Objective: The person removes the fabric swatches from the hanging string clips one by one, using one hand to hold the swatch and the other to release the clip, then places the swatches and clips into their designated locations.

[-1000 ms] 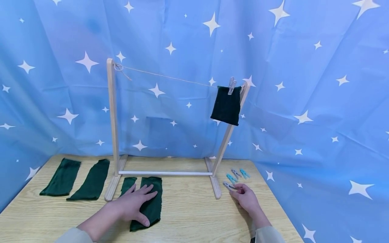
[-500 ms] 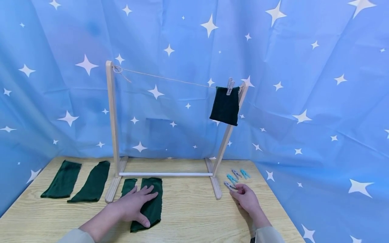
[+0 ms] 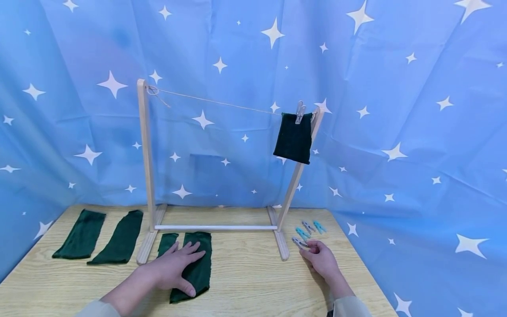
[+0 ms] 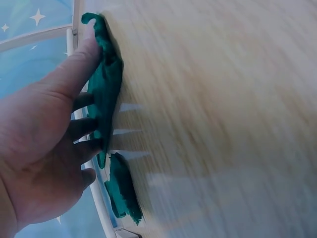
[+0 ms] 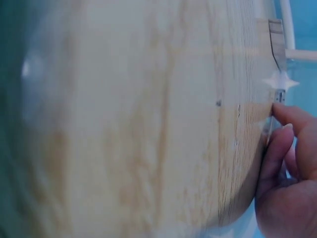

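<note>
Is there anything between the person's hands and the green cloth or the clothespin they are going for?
Nothing visible. The left hand already lies flat on the green cloth. The right hand pinches the grey clothespin on the table, with no object between them.

No readable text, label, brand name, number or sign appears in any view. The blue backdrop (image 3: pixel 396 110) carries only printed white star shapes, not letters. The dark green cloths (image 3: pixel 194 264), the wooden rack (image 3: pixel 145 154), the clothes pegs (image 3: pixel 306 229) and the wooden tabletop (image 3: pixel 245 277) show plain, unmarked surfaces. The two wrist views are blurred, and no writing can be made out there either.
</note>
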Motion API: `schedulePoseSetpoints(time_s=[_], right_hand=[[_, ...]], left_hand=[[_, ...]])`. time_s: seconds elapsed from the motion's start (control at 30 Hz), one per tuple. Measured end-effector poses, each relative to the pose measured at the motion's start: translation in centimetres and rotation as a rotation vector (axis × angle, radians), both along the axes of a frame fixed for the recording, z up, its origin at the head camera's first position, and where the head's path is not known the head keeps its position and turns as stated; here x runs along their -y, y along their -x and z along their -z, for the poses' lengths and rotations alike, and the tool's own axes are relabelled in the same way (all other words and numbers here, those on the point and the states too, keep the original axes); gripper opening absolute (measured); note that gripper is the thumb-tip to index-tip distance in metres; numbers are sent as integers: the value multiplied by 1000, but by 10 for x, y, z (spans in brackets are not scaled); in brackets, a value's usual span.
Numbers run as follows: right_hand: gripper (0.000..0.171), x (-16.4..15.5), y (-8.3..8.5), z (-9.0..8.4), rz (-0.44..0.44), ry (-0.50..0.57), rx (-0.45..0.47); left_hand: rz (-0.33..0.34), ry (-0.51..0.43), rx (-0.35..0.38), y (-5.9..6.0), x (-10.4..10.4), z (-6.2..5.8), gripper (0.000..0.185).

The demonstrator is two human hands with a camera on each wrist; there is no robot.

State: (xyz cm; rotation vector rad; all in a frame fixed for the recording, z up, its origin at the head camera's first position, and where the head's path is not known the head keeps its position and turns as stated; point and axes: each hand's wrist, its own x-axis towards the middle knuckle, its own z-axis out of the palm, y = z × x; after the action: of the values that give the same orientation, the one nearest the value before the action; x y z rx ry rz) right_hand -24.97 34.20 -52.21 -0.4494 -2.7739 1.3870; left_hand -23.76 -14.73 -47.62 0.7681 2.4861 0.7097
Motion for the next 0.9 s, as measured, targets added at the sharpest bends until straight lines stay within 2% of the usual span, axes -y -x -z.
schedulePoseSetpoints(time_s=[0.23, 0.33, 0.57, 0.7, 0.9], right_hand=[[51, 3, -2, -3, 4, -4, -9], [54, 3, -5, -6, -2, 35, -6], [50, 2, -15, -19, -11, 156, -38], [46, 3, -22, -39, -36, 148, -68], [43, 4, -31, -84, -85, 99, -123]], left_hand=[[9, -72, -9, -2, 4, 0, 97], [13, -124, -33, -2, 6, 1, 95], [-61, -224, -77, -9, 2, -9, 72], [-92, -278, -157, -12, -5, -18, 56], [-105, -382, -257, -16, -17, -38, 40]])
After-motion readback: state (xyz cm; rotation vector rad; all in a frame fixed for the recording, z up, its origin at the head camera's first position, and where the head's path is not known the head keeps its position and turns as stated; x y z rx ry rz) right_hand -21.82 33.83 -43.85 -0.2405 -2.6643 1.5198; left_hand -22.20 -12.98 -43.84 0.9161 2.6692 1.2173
